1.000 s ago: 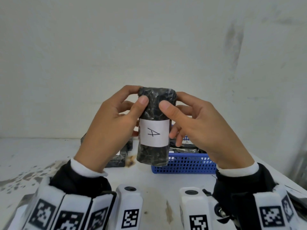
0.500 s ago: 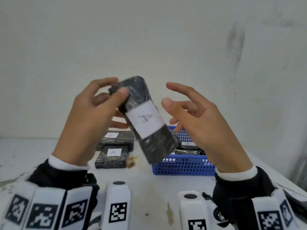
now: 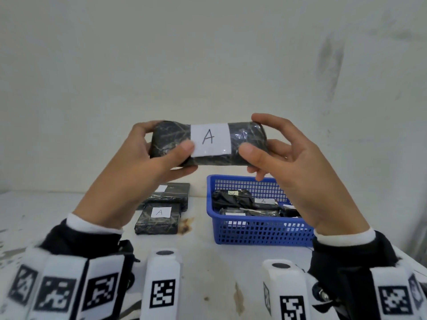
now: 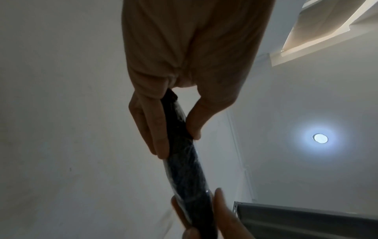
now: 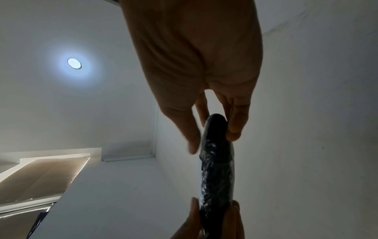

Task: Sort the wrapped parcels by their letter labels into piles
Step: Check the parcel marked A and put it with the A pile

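a black plastic-wrapped oblong parcel (image 3: 209,143) with a white paper label marked "a" is held level in the air above the white table (image 3: 208,262), left hand (image 3: 138,167) pinching one end and right hand (image 3: 293,172) pinching the other, thumbs in front.

Held parcel (image 3: 209,143) lies level above the surface (image 3: 208,262), left hand (image 3: 138,167) at its left end, right hand (image 3: 288,172) at its right; basket (image 3: 261,232) with parcels inside sits right of two stacked parcels (image 3: 159,213).
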A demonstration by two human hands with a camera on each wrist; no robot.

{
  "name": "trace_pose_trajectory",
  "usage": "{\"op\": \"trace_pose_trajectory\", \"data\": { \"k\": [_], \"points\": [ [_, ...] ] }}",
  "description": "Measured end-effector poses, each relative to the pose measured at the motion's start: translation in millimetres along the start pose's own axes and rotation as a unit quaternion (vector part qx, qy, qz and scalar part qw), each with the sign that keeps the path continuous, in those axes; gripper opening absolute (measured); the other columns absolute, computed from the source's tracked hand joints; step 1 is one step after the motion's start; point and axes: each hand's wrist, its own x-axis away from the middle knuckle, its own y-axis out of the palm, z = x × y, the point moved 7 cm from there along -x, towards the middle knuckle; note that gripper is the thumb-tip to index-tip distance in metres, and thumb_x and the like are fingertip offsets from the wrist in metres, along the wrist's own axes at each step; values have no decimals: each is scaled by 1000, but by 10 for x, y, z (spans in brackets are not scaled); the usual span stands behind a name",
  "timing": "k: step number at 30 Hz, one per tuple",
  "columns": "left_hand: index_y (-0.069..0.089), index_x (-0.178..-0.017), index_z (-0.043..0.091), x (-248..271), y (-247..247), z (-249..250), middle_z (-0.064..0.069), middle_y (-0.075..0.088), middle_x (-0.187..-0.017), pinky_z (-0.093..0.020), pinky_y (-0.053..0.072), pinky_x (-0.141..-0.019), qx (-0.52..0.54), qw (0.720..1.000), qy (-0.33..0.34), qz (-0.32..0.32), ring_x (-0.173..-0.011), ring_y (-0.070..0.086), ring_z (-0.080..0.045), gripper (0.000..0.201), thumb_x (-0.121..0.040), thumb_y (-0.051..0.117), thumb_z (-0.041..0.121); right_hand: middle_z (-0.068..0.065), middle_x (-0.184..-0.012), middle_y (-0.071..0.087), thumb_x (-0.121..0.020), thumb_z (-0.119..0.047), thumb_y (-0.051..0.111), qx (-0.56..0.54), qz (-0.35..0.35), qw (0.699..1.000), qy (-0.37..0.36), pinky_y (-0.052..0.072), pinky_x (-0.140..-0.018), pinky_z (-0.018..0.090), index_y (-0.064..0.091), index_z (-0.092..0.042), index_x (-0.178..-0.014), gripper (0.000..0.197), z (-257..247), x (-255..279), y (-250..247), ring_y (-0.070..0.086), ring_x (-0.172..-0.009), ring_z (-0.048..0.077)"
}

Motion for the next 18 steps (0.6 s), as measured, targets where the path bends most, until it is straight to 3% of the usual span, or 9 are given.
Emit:
{"op": "trace_pose_trajectory", "data": {
  "k": [2, 6, 10, 14, 18],
  "points": [
    [39, -136, 17, 13, 62, -3, -9, 70, -111, -28, 59, -82, -32, 999, 7, -15, -85, 75, -17, 89, -56, 76, 32, -4, -89, 76, -81, -22, 77, -3, -4, 1000, -7, 55, -73, 20, 58, -35, -124, 49, -10, 2, -4, 65, -65, 6],
    [39, -133, 24, 15, 96, 6, -1, 69, -111, -15, 55, -64, -77, 996, 40, -7, -81, 73, -11, 87, -56, 75, 38, -3, -91, 74, -79, -18, 79, -5, -4, 1000, -16, 49, -65, 14, 56, -33, -124, 53, -24, 4, 8, 66, -66, 3],
    [42, -125, 25, 5, 90, -7, 0, 67, -105, -20, 56, -59, -111, 993, 47, 6, -78, 68, -8, 88, -48, 76, 48, 0, -102, 73, -74, -19, 81, 2, -8, 1000, -18, 48, -60, 12, 54, -34, -120, 55, -34, 6, 28, 68, -70, 2],
    [43, -120, 27, 3, 94, -20, 3, 66, -91, -23, 50, -52, -121, 992, 31, 19, -62, 64, -5, 84, -50, 78, 58, -2, -106, 73, -69, -28, 82, 3, -9, 1000, -17, 55, -70, 21, 52, -37, -114, 55, -18, 4, 28, 73, -82, 10],
    [45, -113, 27, -10, 69, -33, 2, 63, -80, -26, 46, -49, -115, 992, 24, 40, -53, 57, -9, 65, -58, 71, 51, -6, -96, 71, -74, -27, 81, -8, -8, 1000, -14, 49, -60, 14, 52, -34, -109, 46, -16, 6, 43, 70, -67, 6]
  ]
}}
